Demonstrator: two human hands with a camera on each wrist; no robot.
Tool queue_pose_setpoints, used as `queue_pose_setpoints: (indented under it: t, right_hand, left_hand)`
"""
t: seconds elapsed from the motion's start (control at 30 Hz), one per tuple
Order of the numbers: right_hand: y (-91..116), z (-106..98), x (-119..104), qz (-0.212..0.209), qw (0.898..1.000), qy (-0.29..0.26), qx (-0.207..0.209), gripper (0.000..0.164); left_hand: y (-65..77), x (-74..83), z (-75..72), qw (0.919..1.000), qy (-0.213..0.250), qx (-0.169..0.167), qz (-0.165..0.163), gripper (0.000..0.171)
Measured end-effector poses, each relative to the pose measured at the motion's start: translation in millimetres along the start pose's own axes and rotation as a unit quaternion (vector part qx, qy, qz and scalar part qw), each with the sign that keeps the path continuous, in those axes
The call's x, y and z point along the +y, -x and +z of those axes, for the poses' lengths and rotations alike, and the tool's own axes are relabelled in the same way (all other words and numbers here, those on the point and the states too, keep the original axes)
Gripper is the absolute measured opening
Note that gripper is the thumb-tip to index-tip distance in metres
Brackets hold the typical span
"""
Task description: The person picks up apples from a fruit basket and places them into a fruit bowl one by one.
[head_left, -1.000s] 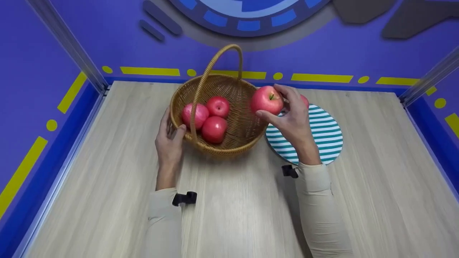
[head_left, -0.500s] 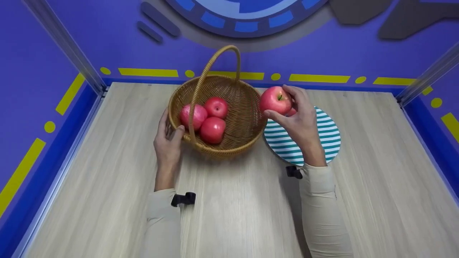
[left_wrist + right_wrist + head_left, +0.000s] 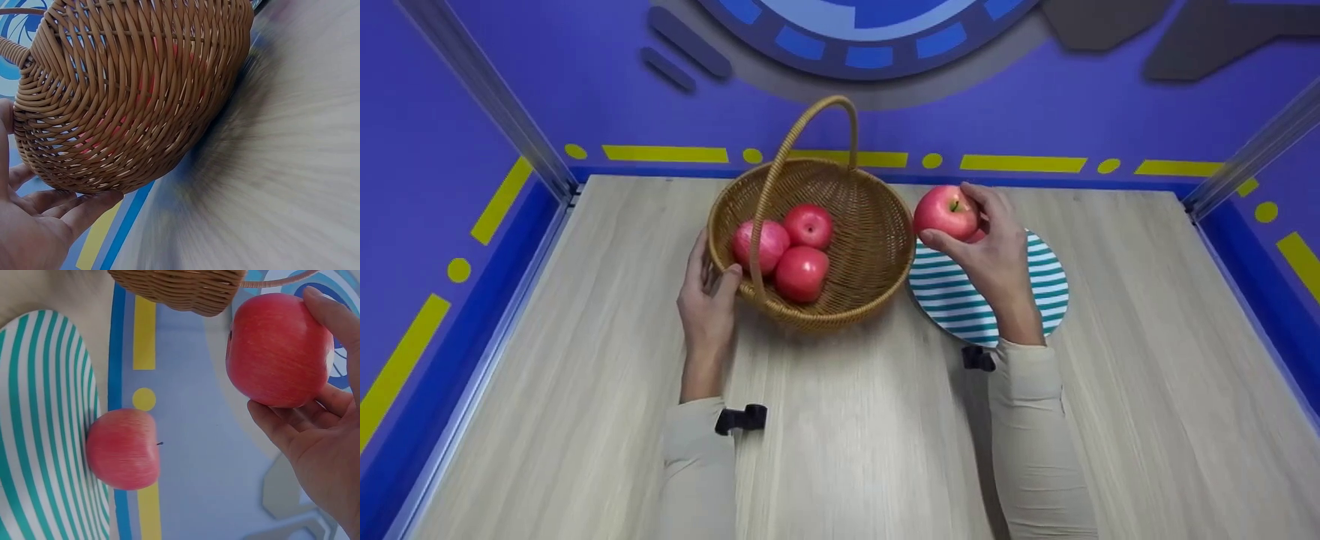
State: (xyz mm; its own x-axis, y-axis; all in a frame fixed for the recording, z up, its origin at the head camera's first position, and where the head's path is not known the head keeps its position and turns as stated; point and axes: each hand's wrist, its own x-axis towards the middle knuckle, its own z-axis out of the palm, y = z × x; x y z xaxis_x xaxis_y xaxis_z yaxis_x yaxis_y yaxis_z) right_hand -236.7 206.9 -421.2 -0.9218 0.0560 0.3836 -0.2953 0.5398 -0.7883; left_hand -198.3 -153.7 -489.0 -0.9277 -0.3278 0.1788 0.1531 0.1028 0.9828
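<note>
The left hand pinches the basket between thumb and fingers, three apples lying inside to their right. The right hand clamps a raised apple beside the basket, apparently mid-transfer; steady lowering seems called for, where is unclear. Below those fingers, on the striped plate, another apple is mostly hidden overhead.

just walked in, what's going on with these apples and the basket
A person's left hand holds the side of a wicker basket with three red apples inside. Their right hand grips another apple, held up outside the basket on the side of the striped plate. One more apple is at the plate, mostly hidden by the right hand from the head camera.
</note>
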Motion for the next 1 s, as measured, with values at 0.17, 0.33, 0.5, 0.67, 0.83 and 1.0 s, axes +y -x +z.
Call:
queue_pose_setpoints:
  t: [0.17,0.33,0.5,0.67,0.83,1.0]
  right_hand:
    - [-2,3,6,0.009,1.0,0.003,-0.006,0.08]
    - [-2,2,13,0.014,1.0,0.004,-0.009,0.08]
    - [-3,2,19,0.02,1.0,0.009,-0.013,0.08]
    - [-3,4,27,0.027,0.999,0.013,-0.02,0.079]
    - [-3,8,34,0.026,0.999,0.014,-0.026,0.078]
    - [-3,12,41,0.026,0.999,0.02,-0.038,0.077]
  left_hand:
    - [0.3,-0.3,-0.3,1.0,0.002,0.0,-0.001,0.068]
    - [-0.3,-0.1,0.4,1.0,0.002,0.0,0.0,0.068]
    - [-0.7,-0.1,0.9,1.0,0.002,0.001,0.001,0.068]
    - [-0.3,0.3,1.0,1.0,0.006,0.005,0.003,0.068]
    - [0.1,0.7,1.1,0.9999,0.008,0.006,0.006,0.068]
    - [0.1,0.2,1.1,0.9999,0.013,0.007,0.004,0.068]
